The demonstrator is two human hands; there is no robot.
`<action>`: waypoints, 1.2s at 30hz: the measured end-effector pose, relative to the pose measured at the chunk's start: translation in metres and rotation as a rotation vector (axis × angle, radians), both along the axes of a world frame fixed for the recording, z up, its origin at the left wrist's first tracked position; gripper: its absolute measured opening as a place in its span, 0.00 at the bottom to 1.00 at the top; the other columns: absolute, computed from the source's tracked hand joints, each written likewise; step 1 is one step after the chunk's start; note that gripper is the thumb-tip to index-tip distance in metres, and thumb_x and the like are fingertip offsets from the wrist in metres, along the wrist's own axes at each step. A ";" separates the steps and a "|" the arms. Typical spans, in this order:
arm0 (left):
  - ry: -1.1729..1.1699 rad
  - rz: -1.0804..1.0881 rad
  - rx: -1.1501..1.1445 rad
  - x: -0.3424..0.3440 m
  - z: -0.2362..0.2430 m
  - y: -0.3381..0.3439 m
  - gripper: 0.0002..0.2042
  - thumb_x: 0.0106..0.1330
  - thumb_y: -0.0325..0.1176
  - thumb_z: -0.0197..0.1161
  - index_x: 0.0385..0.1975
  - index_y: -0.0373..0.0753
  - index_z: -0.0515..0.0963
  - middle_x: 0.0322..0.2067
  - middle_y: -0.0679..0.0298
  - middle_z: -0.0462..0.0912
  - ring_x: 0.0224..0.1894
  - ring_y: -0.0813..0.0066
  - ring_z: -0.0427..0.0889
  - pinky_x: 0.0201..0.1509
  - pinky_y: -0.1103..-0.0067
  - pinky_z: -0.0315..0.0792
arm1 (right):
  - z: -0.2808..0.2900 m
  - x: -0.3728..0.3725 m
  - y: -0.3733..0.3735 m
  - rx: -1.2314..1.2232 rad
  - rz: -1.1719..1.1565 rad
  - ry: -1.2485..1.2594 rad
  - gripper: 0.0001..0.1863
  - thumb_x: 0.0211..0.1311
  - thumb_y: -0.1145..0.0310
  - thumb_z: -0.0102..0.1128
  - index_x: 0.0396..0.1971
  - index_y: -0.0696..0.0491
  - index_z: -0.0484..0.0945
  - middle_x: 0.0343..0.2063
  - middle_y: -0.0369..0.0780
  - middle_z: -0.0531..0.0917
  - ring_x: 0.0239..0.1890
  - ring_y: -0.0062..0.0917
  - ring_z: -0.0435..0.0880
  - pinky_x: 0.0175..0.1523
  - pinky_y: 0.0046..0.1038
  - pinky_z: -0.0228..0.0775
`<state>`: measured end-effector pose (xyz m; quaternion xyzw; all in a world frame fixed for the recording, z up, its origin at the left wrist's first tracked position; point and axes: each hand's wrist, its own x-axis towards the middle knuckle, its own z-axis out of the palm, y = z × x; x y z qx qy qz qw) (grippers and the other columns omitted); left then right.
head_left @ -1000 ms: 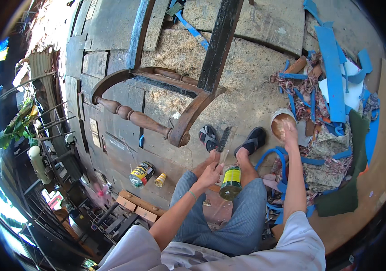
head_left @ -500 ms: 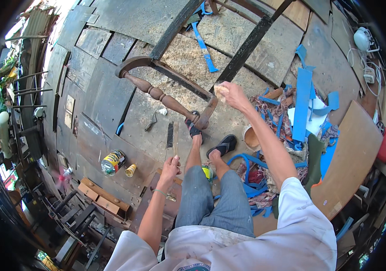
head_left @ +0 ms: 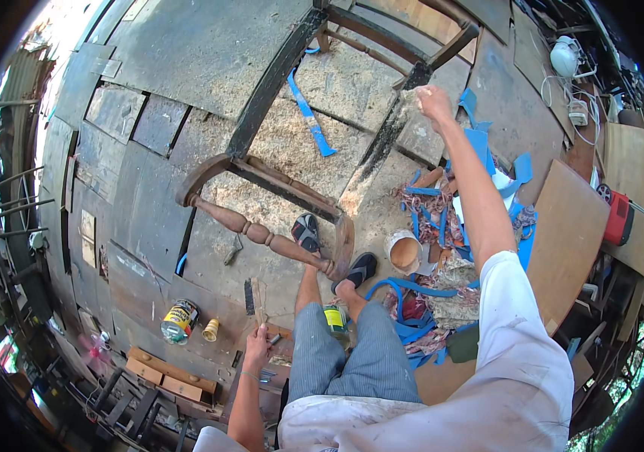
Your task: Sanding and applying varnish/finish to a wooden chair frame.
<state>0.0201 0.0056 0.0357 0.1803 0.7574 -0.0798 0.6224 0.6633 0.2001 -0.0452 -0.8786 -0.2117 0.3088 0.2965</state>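
Observation:
A wooden chair frame with a turned spindle [head_left: 254, 230] and dark rails [head_left: 272, 82] spans the upper middle of my view. My right hand [head_left: 432, 104] is closed on pale crumbly material [head_left: 414, 101] at the upper end of the right rail, where pale dust streaks the dark surface [head_left: 378, 152]. My left hand [head_left: 258, 341] grips the handle of a dark-bristled brush [head_left: 251, 300] low in the middle, beside my leg. A pale pot [head_left: 405, 253] of tan material stands near my right foot. A can with a yellow-green label [head_left: 335, 321] is between my legs.
Boards [head_left: 143, 63] and sawdust cover the floor. Blue strips and rag scraps [head_left: 423, 305] pile at the right, beside plywood [head_left: 565, 233], a red machine [head_left: 618, 218] and a white appliance [head_left: 565, 56] with cords. A jar [head_left: 179, 320] and small cup [head_left: 211, 328] stand at lower left.
My right hand has moved from inside the pot up and along the right rail, carrying pale material and leaving dust on it. The view has shifted. My left hand still grips the brush.

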 end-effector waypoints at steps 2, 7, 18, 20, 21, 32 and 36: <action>-0.013 -0.025 -0.018 -0.001 -0.004 0.009 0.18 0.72 0.46 0.51 0.43 0.34 0.73 0.26 0.68 0.68 0.19 0.82 0.67 0.23 0.80 0.69 | 0.003 0.035 0.013 0.094 -0.110 -0.106 0.09 0.61 0.67 0.56 0.36 0.55 0.82 0.27 0.41 0.83 0.27 0.25 0.81 0.28 0.29 0.71; 0.004 0.012 0.018 -0.030 -0.007 0.021 0.18 0.71 0.47 0.52 0.41 0.35 0.73 0.26 0.69 0.68 0.19 0.82 0.66 0.23 0.79 0.68 | 0.023 -0.004 0.004 0.051 -0.076 0.234 0.09 0.63 0.67 0.54 0.31 0.56 0.79 0.19 0.35 0.75 0.19 0.18 0.71 0.21 0.24 0.61; -0.036 0.112 0.015 -0.006 -0.021 0.021 0.17 0.70 0.48 0.54 0.36 0.38 0.73 0.24 0.71 0.69 0.20 0.85 0.66 0.26 0.81 0.68 | 0.066 -0.191 -0.015 -0.246 0.629 0.573 0.11 0.65 0.64 0.52 0.32 0.57 0.77 0.22 0.35 0.77 0.26 0.18 0.74 0.32 0.25 0.67; -0.014 0.141 0.027 -0.007 -0.017 0.009 0.17 0.70 0.48 0.54 0.36 0.38 0.73 0.25 0.71 0.69 0.20 0.85 0.66 0.26 0.81 0.68 | 0.067 -0.234 -0.002 -0.243 0.714 0.545 0.11 0.65 0.64 0.50 0.31 0.56 0.77 0.24 0.38 0.79 0.28 0.23 0.77 0.36 0.30 0.70; -0.028 0.138 0.049 0.003 -0.017 0.010 0.17 0.70 0.48 0.54 0.35 0.39 0.73 0.25 0.71 0.69 0.20 0.85 0.66 0.26 0.81 0.68 | 0.054 -0.247 -0.001 -0.225 0.735 0.510 0.11 0.64 0.64 0.49 0.31 0.57 0.76 0.24 0.41 0.80 0.28 0.28 0.79 0.38 0.33 0.71; -0.034 0.235 0.015 0.003 -0.016 -0.022 0.16 0.71 0.48 0.52 0.36 0.39 0.72 0.25 0.70 0.69 0.21 0.83 0.65 0.27 0.80 0.68 | 0.007 -0.325 0.062 -0.014 0.914 0.145 0.09 0.59 0.70 0.52 0.30 0.62 0.75 0.27 0.59 0.80 0.35 0.52 0.82 0.40 0.47 0.71; 0.000 0.248 0.020 0.000 -0.015 -0.027 0.15 0.72 0.47 0.51 0.35 0.39 0.72 0.25 0.70 0.69 0.20 0.83 0.65 0.27 0.80 0.69 | 0.022 -0.295 0.007 -0.158 1.088 0.102 0.08 0.57 0.71 0.57 0.29 0.62 0.76 0.26 0.57 0.81 0.35 0.53 0.81 0.39 0.48 0.71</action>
